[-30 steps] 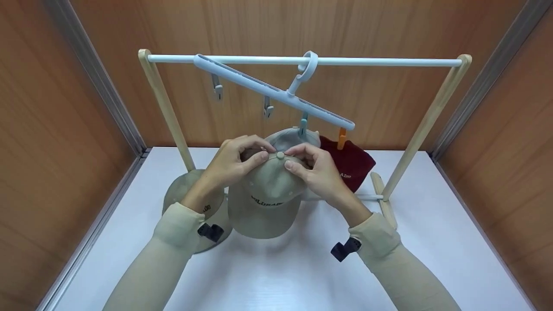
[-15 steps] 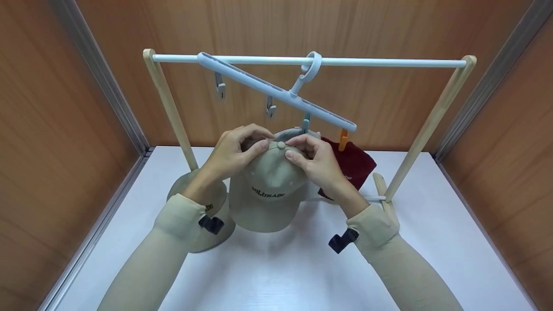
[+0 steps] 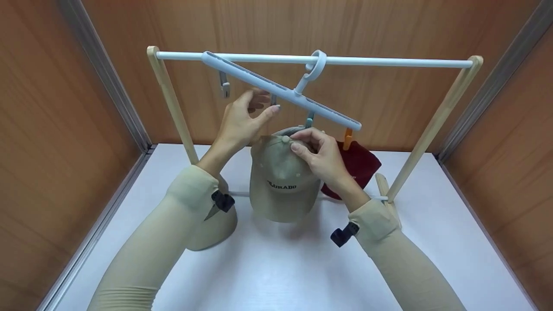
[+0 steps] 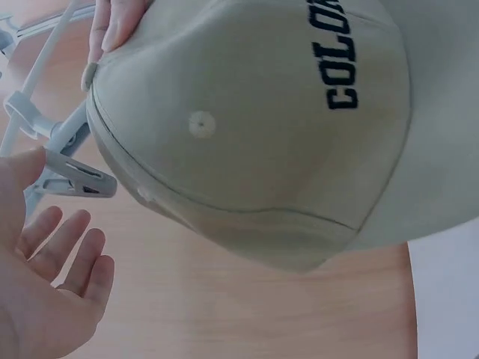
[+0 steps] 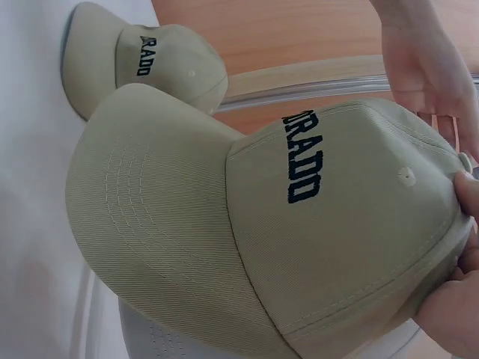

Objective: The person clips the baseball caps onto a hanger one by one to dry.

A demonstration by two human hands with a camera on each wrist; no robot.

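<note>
A beige baseball cap with dark lettering hangs brim-down from my right hand. Thumb and fingers of that hand pinch the crown beside the top button, also visible at the edge of the right wrist view. My left hand is raised up to a grey clip under the light-blue hanger. In the left wrist view its thumb is right at the clip's end, and its fingers are spread apart below, not closed around the clip. The cap's crown is close beside the clip's tip.
The hanger hooks on a white rod with wooden posts. A teal clip holds a grey-blue cap, and an orange clip a dark red cap. Another grey clip hangs left. A second beige cap rests on the white table.
My left hand has let go of the beige cap and risen to the grey clip. The right hand keeps its pinch, and the cap has moved slightly up and right.
</note>
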